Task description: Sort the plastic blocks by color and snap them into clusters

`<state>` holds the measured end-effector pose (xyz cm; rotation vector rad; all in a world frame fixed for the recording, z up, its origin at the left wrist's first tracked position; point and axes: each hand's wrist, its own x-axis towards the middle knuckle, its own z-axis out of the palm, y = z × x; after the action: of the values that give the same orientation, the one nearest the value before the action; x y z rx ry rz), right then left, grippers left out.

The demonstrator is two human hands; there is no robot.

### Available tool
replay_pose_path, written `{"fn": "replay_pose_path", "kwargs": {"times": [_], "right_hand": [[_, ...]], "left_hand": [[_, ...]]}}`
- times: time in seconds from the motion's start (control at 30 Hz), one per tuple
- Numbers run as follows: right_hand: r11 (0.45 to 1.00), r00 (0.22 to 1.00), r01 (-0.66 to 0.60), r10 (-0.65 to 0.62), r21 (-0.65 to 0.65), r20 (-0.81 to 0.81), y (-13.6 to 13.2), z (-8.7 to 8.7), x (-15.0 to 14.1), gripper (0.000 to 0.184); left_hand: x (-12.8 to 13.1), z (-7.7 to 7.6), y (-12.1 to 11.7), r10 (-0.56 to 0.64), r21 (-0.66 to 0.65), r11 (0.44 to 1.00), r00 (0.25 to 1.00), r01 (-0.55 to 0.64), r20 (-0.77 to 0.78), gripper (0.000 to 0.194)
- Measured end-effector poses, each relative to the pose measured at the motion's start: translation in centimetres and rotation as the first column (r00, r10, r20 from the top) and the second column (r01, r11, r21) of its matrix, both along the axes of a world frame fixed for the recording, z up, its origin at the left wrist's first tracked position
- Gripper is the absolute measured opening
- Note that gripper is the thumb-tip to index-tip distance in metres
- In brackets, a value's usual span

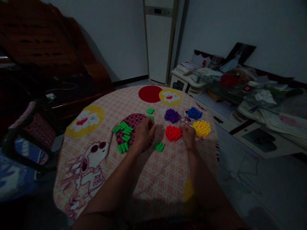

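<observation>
On the round table with a pink cartoon cloth [153, 179], my left hand [144, 134] rests with its fingers curled among scattered green blocks [124, 129]; what it holds, if anything, is hidden. A green piece [159, 146] lies just right of that hand. My right hand [188, 135] sits closed against the right side of a red cluster of blocks [173, 133], and what its fingers pinch is hidden. A yellow cluster [201, 128] lies to its right. Purple [172, 115] and blue [194, 113] clusters lie farther back.
One more green block [150, 111] lies beyond my left hand. A dark wooden sofa [48, 57] stands to the left, a white cabinet [159, 41] at the back wall, and a low cluttered glass table [240, 89] to the right.
</observation>
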<state>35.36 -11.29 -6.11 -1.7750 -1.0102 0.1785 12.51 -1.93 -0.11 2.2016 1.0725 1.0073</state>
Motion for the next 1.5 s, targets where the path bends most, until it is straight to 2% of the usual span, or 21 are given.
{"fn": "replay_pose_path", "kwargs": {"times": [0.13,0.27,0.37,0.43,0.5,0.6,0.7,0.83,0.97,1.1,1.2,1.33,1.4,1.5], "right_hand": [[1.000,1.000,-0.003,0.003,-0.020,0.014,0.0,-0.2,0.2,0.040],[0.999,1.000,0.028,-0.028,-0.038,0.006,-0.1,-0.4,0.3,0.040],[0.989,0.990,0.142,-0.143,0.038,0.004,-0.5,0.0,-0.1,0.040],[0.973,0.976,0.200,-0.208,0.118,0.059,-1.1,0.7,-0.8,0.041],[0.967,0.970,0.172,-0.200,0.189,0.139,-1.8,1.7,-2.2,0.041],[0.972,0.965,0.036,-0.093,0.231,0.244,-3.3,2.8,-5.4,0.040],[0.978,0.939,-0.147,0.091,0.149,0.332,-4.7,2.5,-8.6,0.038],[0.950,0.884,-0.313,0.298,-0.019,0.360,-5.6,0.5,-10.7,0.037],[0.935,0.852,-0.341,0.350,-0.094,0.389,-5.6,-0.8,-10.8,0.038],[0.932,0.830,-0.330,0.361,-0.149,0.424,-5.4,-1.1,-10.8,0.039],[0.940,0.846,-0.297,0.340,-0.165,0.412,-5.3,-1.1,-10.9,0.037],[0.933,0.850,-0.251,0.340,-0.259,0.402,-4.9,-0.6,-11.2,0.032],[0.912,0.832,-0.208,0.355,-0.353,0.426,-4.5,-0.2,-11.5,0.032],[0.877,0.809,-0.141,0.369,-0.459,0.458,-4.1,0.4,-11.8,0.033]], "left_hand": [[-2.1,-0.3,0.5,0.032,-0.023,0.999,0.995,-0.034,-0.094,0.007],[-2.2,-2.3,-1.6,-0.043,-0.100,0.995,0.968,0.019,-0.246,0.008],[-1.7,-3.8,-3.1,-0.081,-0.104,0.993,0.958,0.054,-0.276,0.011],[-1.4,-4.4,-3.5,-0.091,-0.065,0.995,0.955,0.076,-0.282,0.014],[-1.4,-4.7,-3.6,-0.104,-0.024,0.995,0.954,0.101,-0.280,0.020],[-1.7,-5.0,-3.5,-0.133,-0.012,0.991,0.958,0.134,-0.253,0.017],[-1.9,-5.0,-3.5,-0.141,-0.028,0.990,0.969,0.138,-0.205,0.014],[-0.8,-4.0,-1.8,-0.102,0.010,0.994,0.981,0.105,-0.163,0.017],[1.6,-2.7,3.3,-0.066,0.125,0.988,0.983,0.088,-0.169,0.039],[3.7,-2.6,8.4,0.025,0.066,0.998,0.948,-0.004,-0.316,0.055],[4.5,-2.9,10.4,0.028,0.018,1.000,0.883,-0.022,-0.468,0.057],[4.7,-2.8,10.4,0.001,0.009,1.000,0.851,0.004,-0.525,0.040],[4.3,-2.7,9.1,-0.018,0.016,0.999,0.844,0.031,-0.536,0.033],[2.9,-3.0,6.1,-0.035,0.039,0.997,0.840,0.067,-0.541,0.030]]}}
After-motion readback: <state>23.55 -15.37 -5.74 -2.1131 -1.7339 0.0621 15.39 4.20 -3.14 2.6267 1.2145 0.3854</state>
